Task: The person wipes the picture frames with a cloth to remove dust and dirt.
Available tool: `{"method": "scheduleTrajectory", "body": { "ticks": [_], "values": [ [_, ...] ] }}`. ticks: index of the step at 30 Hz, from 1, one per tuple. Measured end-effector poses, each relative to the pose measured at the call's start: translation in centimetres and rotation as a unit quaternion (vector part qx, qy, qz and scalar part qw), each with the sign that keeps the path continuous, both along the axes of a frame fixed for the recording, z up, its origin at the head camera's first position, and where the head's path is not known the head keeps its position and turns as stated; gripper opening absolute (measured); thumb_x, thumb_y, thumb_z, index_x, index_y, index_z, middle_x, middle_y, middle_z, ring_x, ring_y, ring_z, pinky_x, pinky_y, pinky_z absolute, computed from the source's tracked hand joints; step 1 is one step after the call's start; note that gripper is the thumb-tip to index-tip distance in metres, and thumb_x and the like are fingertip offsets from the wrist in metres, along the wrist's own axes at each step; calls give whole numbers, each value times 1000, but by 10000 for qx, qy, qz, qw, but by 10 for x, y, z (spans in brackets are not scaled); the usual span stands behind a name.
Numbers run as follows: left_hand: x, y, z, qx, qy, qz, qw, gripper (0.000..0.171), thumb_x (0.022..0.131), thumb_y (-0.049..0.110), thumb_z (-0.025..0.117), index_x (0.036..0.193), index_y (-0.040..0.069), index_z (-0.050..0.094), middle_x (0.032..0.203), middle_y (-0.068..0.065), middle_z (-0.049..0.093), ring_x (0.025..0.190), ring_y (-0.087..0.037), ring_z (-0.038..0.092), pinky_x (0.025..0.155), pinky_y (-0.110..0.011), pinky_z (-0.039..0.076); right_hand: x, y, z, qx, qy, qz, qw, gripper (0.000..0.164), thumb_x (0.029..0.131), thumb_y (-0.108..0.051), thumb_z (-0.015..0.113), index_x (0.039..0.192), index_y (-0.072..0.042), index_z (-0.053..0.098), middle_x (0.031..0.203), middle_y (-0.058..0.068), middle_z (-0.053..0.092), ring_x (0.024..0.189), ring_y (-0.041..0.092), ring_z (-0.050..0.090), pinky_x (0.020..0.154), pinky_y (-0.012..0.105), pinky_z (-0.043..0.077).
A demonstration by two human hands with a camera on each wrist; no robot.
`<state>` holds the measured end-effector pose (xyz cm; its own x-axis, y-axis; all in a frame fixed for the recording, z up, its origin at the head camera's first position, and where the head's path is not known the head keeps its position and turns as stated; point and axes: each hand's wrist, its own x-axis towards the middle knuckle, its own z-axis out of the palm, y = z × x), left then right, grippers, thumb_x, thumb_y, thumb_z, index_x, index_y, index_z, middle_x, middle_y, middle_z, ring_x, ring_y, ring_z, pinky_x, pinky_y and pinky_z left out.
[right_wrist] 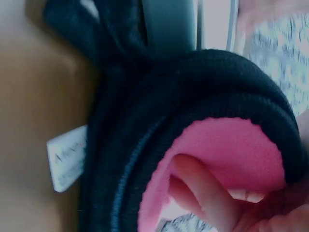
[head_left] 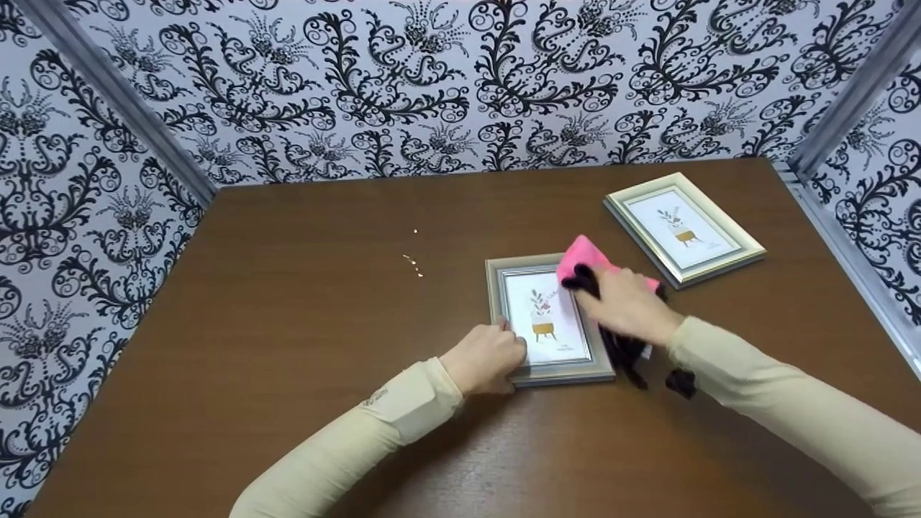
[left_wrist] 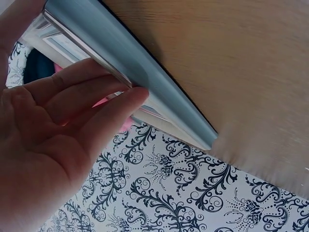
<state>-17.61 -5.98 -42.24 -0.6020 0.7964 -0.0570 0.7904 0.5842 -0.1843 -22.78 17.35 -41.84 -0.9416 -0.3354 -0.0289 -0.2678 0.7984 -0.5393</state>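
Observation:
A silvery picture frame (head_left: pixel 565 375) with a print of a plant in a yellow pot lies face up on the table. My left hand (head_left: pixel 483 360) grips its lower left corner; in the left wrist view its fingers rest along the grey rim (left_wrist: pixel 159 89). Bunched in my right hand (head_left: pixel 633 306) is a pink cloth (head_left: pixel 583 252) with thick black edging, laid against the upper right side of the frame. Close up in the right wrist view, the thumb and fingers press into the cloth's pink face (right_wrist: pixel 231 150), and a white label (right_wrist: pixel 67 157) sticks out.
A second, cream-gold picture frame (head_left: pixel 745 252) lies at the back right of the brown table (head_left: pixel 302 324). Small pale specks (head_left: pixel 411 265) dot the wood left of centre. Patterned black-and-white walls (head_left: pixel 432 86) enclose the back and sides.

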Motion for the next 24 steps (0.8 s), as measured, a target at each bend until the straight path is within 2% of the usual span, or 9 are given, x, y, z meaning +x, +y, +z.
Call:
{"method": "scheduleTrajectory", "body": {
  "ticks": [2,5,8,11,14,17,21,24],
  "values": [
    [0,0,0,-19,-10,14,10000,29,66,35,85,76,15,67,76,2,66,76,-20,58,56,-29,52,15,0,1,-85,6,181,9998,35,99,-34,48,93,0,56,52,-2,44,35,9,42,32,26,38],
    [0,0,1,-46,-25,23,10000,30,66,36,85,78,15,68,77,2,66,76,-19,58,58,-29,52,35,2,2,-179,100,353,9992,32,100,-32,48,81,-6,52,50,-5,43,34,7,42,32,26,39],
    [0,1,1,-21,-46,-14,10000,31,66,36,86,80,14,69,78,3,66,76,-19,58,59,-29,52,51,5,3,-198,225,409,9987,32,100,-32,50,77,-9,50,50,-5,45,35,6,44,36,26,41],
    [0,2,1,17,-18,-39,10000,31,65,36,86,80,14,69,78,3,66,76,-19,59,59,-29,52,57,7,3,-82,383,422,9983,32,98,-32,53,76,-9,49,53,-4,46,38,6,46,41,27,42],
    [1,2,1,5,42,-54,10000,30,65,36,85,78,15,68,76,3,66,76,-19,59,58,-29,53,56,7,4,73,394,384,9985,34,97,-33,54,73,-9,49,54,-3,47,39,7,47,40,27,42],
    [1,2,0,-51,87,-67,9999,30,65,37,85,77,15,68,76,2,65,77,-20,60,58,-30,53,48,8,3,252,391,432,9980,30,96,-31,54,79,-7,51,54,-2,47,38,8,48,38,26,42],
    [1,2,0,-73,87,-33,9999,31,65,38,85,77,15,68,76,3,65,78,-20,60,58,-29,53,28,10,-1,564,674,736,9934,22,91,-18,57,98,3,52,59,1,45,44,11,47,40,27,41],
    [1,2,0,-38,14,-7,10000,32,64,38,86,77,15,69,77,3,66,79,-19,60,59,-29,53,8,12,-5,726,848,885,9898,35,89,-13,59,116,6,49,69,7,52,54,19,52,48,34,47]
  ]
}}
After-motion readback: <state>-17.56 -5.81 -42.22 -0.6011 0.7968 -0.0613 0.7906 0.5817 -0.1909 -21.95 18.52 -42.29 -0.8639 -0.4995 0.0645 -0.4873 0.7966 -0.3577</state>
